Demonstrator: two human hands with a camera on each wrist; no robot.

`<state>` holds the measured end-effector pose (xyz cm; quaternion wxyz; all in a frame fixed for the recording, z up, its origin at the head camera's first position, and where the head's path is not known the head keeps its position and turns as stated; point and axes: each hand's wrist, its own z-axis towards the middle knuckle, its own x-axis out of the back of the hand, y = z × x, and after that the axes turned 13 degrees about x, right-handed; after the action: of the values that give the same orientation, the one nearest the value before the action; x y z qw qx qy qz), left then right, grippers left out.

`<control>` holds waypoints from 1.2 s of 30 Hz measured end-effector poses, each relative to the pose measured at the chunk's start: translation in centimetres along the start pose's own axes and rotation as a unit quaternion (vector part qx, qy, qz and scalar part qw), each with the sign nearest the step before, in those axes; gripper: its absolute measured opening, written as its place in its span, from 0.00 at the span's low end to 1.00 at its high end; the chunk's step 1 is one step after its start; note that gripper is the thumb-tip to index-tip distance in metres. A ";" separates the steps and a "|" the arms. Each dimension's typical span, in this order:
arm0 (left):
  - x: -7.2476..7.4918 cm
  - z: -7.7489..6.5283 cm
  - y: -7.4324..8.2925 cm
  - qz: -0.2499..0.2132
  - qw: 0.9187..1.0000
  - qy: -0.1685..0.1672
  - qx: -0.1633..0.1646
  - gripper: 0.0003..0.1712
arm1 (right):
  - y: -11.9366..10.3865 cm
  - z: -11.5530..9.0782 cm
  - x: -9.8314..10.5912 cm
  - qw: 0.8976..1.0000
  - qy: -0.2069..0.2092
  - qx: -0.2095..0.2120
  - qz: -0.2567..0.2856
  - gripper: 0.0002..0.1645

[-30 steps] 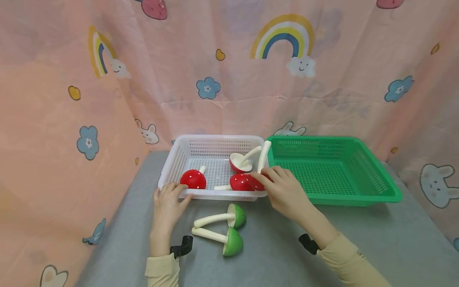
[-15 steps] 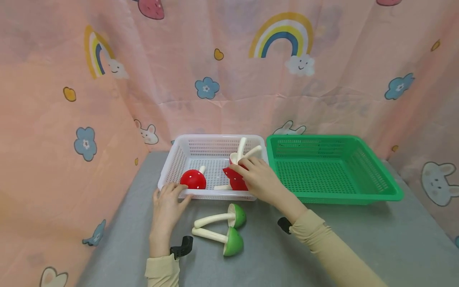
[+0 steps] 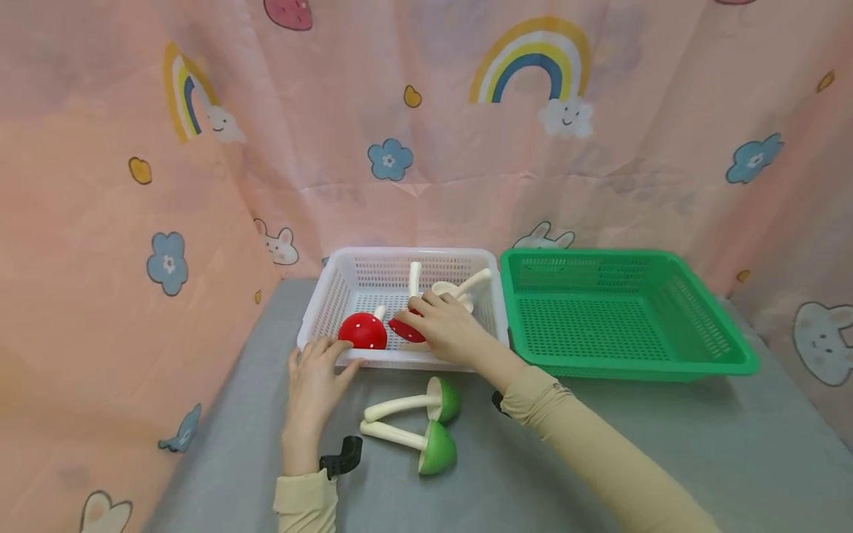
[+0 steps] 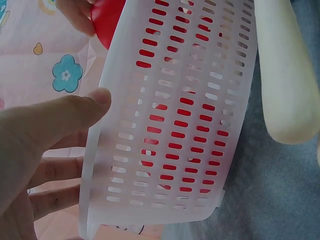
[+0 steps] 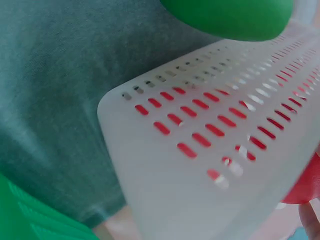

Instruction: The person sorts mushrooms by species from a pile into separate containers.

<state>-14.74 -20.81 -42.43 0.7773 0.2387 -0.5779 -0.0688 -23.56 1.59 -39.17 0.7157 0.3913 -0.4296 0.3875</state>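
Observation:
A white plastic basket (image 3: pixel 393 358) holds several red toy mushrooms with white dots and cream stems. My left hand (image 3: pixel 313 389) grips its front-left rim, thumb outside and fingers over the inside, as the left wrist view shows. Over the basket's middle, my right hand (image 3: pixel 449 329) holds a red mushroom (image 3: pixel 405 330) by its cap, stem pointing up. Left of it lies another red mushroom (image 3: pixel 363 331), cap toward me. Behind the right hand a mushroom rests with its pale underside and stem (image 3: pixel 476 282) up. One more is mostly hidden under that hand.
A green mushroom (image 3: pixel 438 448) and another green mushroom (image 3: pixel 445 400) lie on the grey cloth (image 3: pixel 506 474) before the white basket, stems to the left. Touching distance to its right stands a green basket (image 3: pixel 626 366). A patterned pink curtain (image 3: pixel 440 200) hangs behind.
My right hand has carried the red mushroom leftward across the white basket, from its right end to the middle. The left hand keeps its grip on the rim.

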 end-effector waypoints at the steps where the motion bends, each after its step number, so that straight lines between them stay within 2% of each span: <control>1: 0.0 0.0 0.0 0.000 1.000 -0.001 0.000 0.21 | 0.0 0.2 -0.1 1.000 -0.010 0.000 0.002 0.27; 7: 0.1 0.1 0.2 0.002 1.000 0.003 -0.002 0.20 | 0.0 1.0 -0.7 0.998 -0.062 -0.002 0.005 0.27; 11: 0.1 0.1 0.2 0.002 1.000 0.007 -0.005 0.19 | 0.0 1.2 -1.2 0.997 -0.080 -0.008 0.004 0.30; 22: -0.1 0.1 -0.1 0.000 1.000 0.006 -0.009 0.19 | 0.0 1.1 -1.9 0.997 -0.064 -0.025 0.020 0.25; 36: 0.2 0.0 0.0 -0.001 1.000 0.002 -0.003 0.21 | 0.1 0.2 -1.7 0.992 -0.069 -0.070 0.073 0.35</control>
<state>-14.71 -20.90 -42.25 0.7789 0.2373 -0.5762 -0.0709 -24.30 1.04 -40.63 0.6794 0.3337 -0.5315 0.3802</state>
